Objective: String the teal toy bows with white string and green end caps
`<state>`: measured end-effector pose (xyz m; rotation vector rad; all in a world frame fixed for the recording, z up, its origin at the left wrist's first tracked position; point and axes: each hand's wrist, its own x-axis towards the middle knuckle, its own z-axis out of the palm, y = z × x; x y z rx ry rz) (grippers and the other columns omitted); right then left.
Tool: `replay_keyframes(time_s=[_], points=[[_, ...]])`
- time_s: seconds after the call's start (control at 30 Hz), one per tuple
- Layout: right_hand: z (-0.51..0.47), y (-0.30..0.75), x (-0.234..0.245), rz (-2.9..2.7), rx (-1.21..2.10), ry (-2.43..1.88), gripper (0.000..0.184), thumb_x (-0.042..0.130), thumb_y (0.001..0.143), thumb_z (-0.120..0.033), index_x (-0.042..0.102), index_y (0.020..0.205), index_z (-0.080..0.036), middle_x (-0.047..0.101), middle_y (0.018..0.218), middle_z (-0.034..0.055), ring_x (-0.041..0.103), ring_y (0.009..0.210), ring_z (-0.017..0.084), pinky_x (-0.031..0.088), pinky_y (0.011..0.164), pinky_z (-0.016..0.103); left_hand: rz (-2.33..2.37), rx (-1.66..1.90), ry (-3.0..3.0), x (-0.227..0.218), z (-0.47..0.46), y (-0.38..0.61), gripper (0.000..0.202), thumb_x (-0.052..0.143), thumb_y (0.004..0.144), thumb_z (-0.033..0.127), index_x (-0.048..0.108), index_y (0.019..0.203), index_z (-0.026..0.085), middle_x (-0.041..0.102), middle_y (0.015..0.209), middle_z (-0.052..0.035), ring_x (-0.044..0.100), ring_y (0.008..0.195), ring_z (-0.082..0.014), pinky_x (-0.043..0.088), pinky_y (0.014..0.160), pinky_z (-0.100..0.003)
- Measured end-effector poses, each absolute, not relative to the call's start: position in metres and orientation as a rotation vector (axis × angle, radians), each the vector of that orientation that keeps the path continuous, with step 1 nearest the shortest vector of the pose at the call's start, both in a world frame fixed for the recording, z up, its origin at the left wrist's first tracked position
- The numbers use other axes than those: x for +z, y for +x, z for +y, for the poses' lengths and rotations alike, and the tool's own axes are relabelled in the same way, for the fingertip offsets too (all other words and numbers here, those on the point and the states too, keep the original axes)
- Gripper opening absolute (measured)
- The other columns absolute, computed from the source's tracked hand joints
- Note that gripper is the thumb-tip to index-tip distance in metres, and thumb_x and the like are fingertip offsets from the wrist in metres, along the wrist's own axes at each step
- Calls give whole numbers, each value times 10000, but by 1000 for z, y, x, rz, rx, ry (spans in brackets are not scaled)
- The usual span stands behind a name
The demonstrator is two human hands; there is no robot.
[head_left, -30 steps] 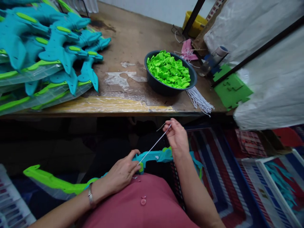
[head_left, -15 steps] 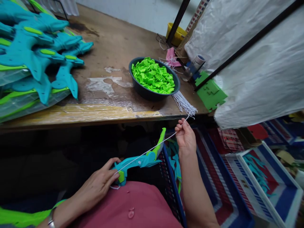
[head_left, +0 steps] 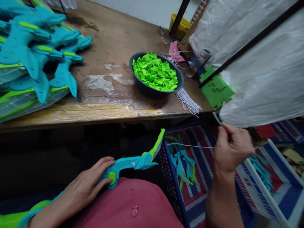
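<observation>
My left hand (head_left: 95, 174) is closed round the grip of a turquoise plastic toy bow (head_left: 133, 163) with green limbs, which rests against my body. One green limb tip points up to the right; another green part shows under my left forearm at the lower left. My right hand (head_left: 231, 147) is pinched on a thin white cord (head_left: 190, 145), out to the right above the crates. A short bit of the cord sticks up above the fingers, while its long part trails left toward the bow's tip, apart from it. The bundle of white cords (head_left: 188, 101) lies on the table.
On the table (head_left: 114, 19) stands a dark bowl (head_left: 154, 93) of small green plastic pieces. Turquoise bow parts (head_left: 35, 47) are piled at the left. A blue crate (head_left: 174, 190) with turquoise parts and a white crate (head_left: 273, 202) stand below right. A black pole (head_left: 249, 44) slants across the right.
My right hand has swung right and slightly down with the cord. The cord has come away from the bow and my left hand. My left hand and the bow have shifted slightly left.
</observation>
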<state>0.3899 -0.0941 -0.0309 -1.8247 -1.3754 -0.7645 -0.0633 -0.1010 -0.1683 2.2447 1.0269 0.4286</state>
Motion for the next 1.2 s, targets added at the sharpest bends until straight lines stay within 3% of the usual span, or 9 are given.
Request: replay_keyframes(time_s=[0.33, 1.2], points=[[-94, 344, -135, -1484, 53, -1958, 222, 606, 926, -337, 732, 810, -197, 644, 771, 20, 594, 680, 159, 456, 678, 295, 1007, 381, 2400, -157, -106, -76, 432, 514, 1032, 423, 549, 1444, 298, 619, 1462, -34, 745, 1107, -219, 629, 889, -258], [-79, 339, -157, -1432, 209, -2009, 257, 593, 881, -359, 746, 767, -187, 651, 739, 27, 589, 644, 154, 457, 677, 288, 1036, 306, 2292, -159, -107, -78, 437, 509, 1025, 444, 575, 1440, 325, 580, 1501, -44, 749, 1089, -252, 645, 876, -323]])
